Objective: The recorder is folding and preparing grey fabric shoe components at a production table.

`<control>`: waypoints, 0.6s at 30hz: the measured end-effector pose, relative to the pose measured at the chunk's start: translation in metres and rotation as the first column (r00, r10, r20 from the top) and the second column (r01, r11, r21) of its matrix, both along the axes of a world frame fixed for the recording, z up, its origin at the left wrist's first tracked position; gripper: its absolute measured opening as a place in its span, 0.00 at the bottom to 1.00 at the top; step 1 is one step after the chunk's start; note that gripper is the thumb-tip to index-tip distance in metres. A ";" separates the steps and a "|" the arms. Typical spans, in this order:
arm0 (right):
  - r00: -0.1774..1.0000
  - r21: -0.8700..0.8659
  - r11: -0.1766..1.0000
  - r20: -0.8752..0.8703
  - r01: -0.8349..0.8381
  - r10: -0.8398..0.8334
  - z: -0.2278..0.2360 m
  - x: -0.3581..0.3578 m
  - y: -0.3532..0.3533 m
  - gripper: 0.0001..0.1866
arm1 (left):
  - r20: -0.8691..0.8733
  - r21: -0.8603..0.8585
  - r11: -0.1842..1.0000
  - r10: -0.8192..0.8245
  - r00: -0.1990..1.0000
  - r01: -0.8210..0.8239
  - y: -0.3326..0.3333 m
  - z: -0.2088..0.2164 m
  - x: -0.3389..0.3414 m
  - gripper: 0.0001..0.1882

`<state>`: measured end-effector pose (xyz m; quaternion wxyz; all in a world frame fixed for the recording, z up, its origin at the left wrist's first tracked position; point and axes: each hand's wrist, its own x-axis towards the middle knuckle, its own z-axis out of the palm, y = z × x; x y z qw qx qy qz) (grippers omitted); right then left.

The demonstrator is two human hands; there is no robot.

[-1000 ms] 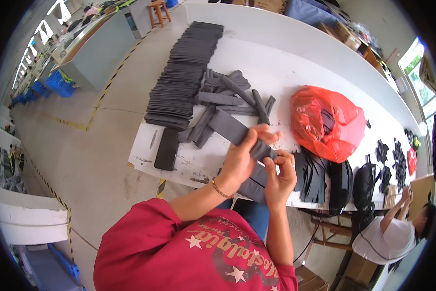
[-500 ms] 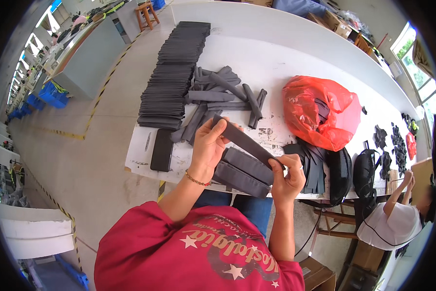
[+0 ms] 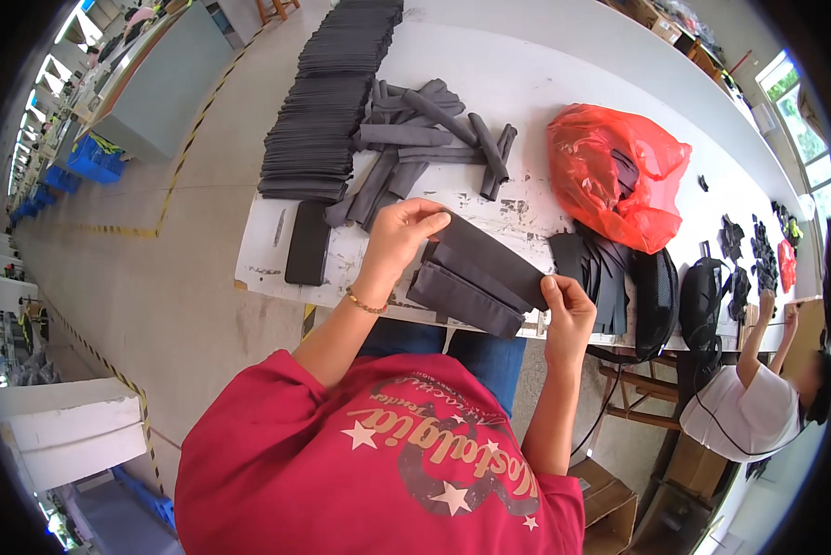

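A flat strip of dark grey fabric (image 3: pixel 491 256) stretches between my two hands above the table's front edge. My left hand (image 3: pixel 403 239) pinches its upper left end between thumb and fingers. At the lower right end, my right hand (image 3: pixel 568 310) is closed on it the same way. Partly under the strip lie folded dark grey fabric pieces (image 3: pixel 466 303). Beyond my hands is a loose heap of rolled grey fabric pieces (image 3: pixel 425 134). A long row of stacked grey fabric pieces (image 3: pixel 318 116) runs back along the table's left side.
A black oblong case-like thing (image 3: pixel 307 243) lies at the table's front left. To the right sit a red plastic bag (image 3: pixel 614 176) with dark pieces inside, fanned dark strips (image 3: pixel 601 277) and black bags (image 3: pixel 654 305). A co-worker (image 3: pixel 749 407) in white sits far right.
The strip was tilted narrow and now lies broad and flatter, lowered over the folded pieces. My right hand has moved slightly right. The view has shifted, so the table appears higher.
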<state>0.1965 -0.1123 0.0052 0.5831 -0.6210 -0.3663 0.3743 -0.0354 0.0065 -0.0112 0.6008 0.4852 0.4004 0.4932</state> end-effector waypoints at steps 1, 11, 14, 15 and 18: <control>1.000 -0.005 1.000 -0.001 -0.002 0.002 -0.010 0.005 -0.003 0.09 | -0.001 -0.005 1.000 0.002 1.000 -0.002 0.002 -0.007 -0.002 0.09; 0.655 -0.172 0.979 0.754 0.113 0.057 -0.036 0.003 -0.009 0.14 | -0.432 0.390 0.885 0.419 0.799 -0.253 0.087 -0.039 -0.021 0.06; 0.714 -0.151 0.973 0.700 0.177 -0.022 -0.040 0.030 -0.003 0.11 | -0.505 0.527 0.843 0.411 0.759 -0.106 0.120 -0.038 -0.003 0.05; 0.707 -0.124 0.974 0.706 0.188 -0.047 -0.044 0.044 -0.001 0.10 | -0.535 0.573 0.820 0.387 0.751 -0.015 0.131 -0.039 0.004 0.04; 0.619 -0.046 0.981 0.781 0.187 -0.081 -0.058 0.069 0.014 0.07 | -0.648 0.676 0.713 0.456 0.610 0.186 0.171 -0.060 0.016 0.04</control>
